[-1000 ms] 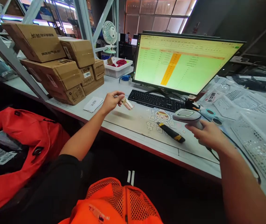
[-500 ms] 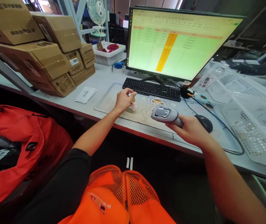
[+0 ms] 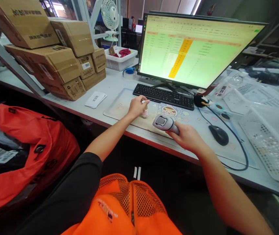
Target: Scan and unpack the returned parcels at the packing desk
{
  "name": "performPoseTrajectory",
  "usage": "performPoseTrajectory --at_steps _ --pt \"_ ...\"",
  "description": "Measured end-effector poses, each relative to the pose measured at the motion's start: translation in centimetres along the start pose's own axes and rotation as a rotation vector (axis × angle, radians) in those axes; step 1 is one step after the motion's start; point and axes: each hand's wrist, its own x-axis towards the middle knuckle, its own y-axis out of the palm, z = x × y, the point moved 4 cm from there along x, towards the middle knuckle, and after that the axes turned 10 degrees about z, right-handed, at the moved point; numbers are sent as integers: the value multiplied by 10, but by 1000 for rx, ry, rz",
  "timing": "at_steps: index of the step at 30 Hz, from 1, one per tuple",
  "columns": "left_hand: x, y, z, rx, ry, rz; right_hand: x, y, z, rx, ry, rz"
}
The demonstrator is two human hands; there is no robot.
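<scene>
Between the fingertips of my left hand is a small bottle with a pale label, held by its top just above the desk mat. Its upper part is hidden behind my fingers. My right hand is wrapped round the handle of a grey barcode scanner, whose head points left toward the bottle. A black keyboard lies beyond both hands, under a lit monitor with a spreadsheet. The black mouse rests to the right of my right hand.
Stacked cardboard boxes stand at the left, with white cards in front of them. White plastic baskets crowd the right side, and the scanner's cable curves over the mat. An open red bag sits below the desk.
The scanner has moved left, closer to the bottle, and its head is turned more toward it. My left hand still holds the bottle, which looks more upright. The view has shifted slightly.
</scene>
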Motion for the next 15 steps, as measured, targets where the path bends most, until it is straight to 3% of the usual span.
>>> performPoseTrajectory --at_steps 5,7,9,11,13,15 --pt "4 12 0 194 114 42 4 2 -11 21 17 -33" --pt "8 1 5 192 128 92 1 2 -16 34 24 -37" --pt "11 -31 22 247 119 81 -4 2 -25 54 43 -39" --pt "7 -80 53 416 5 0 -11 2 -34 80 66 -49" --pt "-8 -131 94 644 -262 -45 -17 1 -42 106 73 -61" --pt "-29 -166 131 745 -482 46 -20 0 -48 129 72 -74"
